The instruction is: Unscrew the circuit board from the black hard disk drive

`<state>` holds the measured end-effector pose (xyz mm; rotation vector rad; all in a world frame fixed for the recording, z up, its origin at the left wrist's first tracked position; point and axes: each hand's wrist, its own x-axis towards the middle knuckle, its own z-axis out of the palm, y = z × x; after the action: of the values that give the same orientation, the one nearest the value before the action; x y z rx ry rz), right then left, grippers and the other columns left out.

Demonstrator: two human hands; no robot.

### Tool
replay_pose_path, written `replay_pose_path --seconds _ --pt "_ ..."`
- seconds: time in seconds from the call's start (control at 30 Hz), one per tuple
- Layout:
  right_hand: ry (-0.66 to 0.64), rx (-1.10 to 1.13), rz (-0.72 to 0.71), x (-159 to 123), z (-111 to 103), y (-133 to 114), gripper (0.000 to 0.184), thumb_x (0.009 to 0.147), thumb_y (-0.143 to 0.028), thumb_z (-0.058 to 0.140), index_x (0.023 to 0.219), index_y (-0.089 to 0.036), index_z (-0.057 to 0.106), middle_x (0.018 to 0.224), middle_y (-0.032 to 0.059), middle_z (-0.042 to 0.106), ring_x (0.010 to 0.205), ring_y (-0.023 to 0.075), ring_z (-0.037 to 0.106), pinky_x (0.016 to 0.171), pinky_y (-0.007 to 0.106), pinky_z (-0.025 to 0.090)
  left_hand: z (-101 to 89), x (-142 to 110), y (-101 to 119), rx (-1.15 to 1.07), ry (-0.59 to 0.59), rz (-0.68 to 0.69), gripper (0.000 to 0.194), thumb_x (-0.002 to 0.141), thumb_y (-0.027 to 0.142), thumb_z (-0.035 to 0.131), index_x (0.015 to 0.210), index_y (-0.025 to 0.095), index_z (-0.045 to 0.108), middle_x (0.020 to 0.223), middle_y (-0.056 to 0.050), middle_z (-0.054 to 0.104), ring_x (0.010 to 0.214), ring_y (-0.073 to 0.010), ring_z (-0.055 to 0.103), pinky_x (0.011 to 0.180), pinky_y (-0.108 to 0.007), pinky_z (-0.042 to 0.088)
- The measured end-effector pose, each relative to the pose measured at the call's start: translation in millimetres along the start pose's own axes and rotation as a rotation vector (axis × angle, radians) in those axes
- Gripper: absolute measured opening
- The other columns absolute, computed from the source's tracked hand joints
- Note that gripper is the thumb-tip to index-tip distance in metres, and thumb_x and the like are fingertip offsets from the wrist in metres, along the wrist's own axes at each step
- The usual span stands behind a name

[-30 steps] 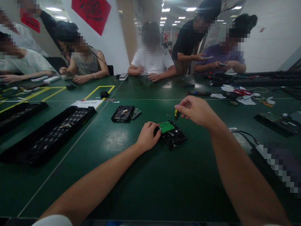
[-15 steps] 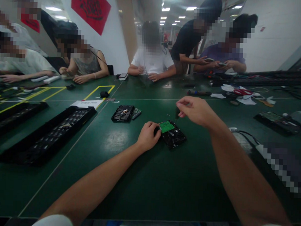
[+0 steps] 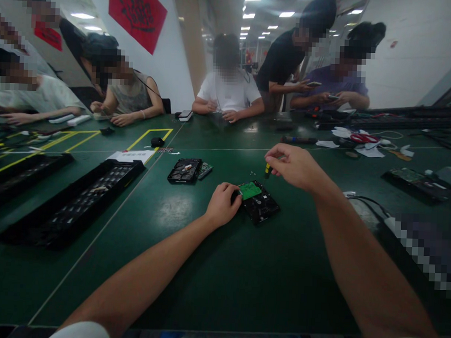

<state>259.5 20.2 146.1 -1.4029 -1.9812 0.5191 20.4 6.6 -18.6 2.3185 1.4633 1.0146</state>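
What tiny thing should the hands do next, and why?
Maybe settle the tip of the yellow-and-black screwdriver at the far corner of the black drive. The right hand holds it with the tip close to that corner, near the green board; whether it touches is too small to tell. The left hand is against the drive's side, so could steady it.

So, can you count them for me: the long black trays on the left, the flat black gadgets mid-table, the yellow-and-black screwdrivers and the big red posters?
Long black trays: 2
Flat black gadgets: 2
Yellow-and-black screwdrivers: 1
Big red posters: 2
Total: 7
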Motion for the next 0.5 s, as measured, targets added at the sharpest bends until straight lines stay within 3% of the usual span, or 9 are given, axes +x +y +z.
replay_pose_path --seconds 0.1,0.27,0.5 --pt "-0.002 -0.05 -0.057 -1.1 -1.6 0.0 0.015 0.095 -0.035 0.067 0.093 -0.021 0.073 0.091 0.0051 0.078 0.075 0.0203 0.071 0.068 0.031 0.053 -1.0 0.1 1.4 0.0 0.002 0.0 0.022 0.096 0.027 0.063 0.117 0.022 0.067 0.118 -0.011 0.065 0.116 -0.0289 0.062 0.105 -0.048 0.053" --pt "0.002 -0.015 -0.039 -1.7 -3.1 0.2 0.014 0.092 -0.031 0.07 0.1 -0.02 0.073 0.101 0.0078 0.078 0.072 0.019 0.071 0.065 0.031 0.055 -1.0 0.2 1.4 0.002 -0.002 0.001 0.023 0.096 0.027 0.063 0.118 0.022 0.067 0.117 -0.011 0.066 0.116 -0.0288 0.062 0.105 -0.048 0.053" --pt "0.025 -0.088 -0.036 0.0 -0.4 2.7 0.015 0.091 -0.027 0.069 0.102 -0.019 0.075 0.092 0.0073 0.078 0.076 0.0213 0.072 0.072 0.033 0.054 0.6 0.5 -0.7 0.002 0.001 0.003 0.023 0.096 0.027 0.063 0.117 0.021 0.067 0.118 -0.011 0.066 0.116 -0.0287 0.062 0.105 -0.047 0.053"
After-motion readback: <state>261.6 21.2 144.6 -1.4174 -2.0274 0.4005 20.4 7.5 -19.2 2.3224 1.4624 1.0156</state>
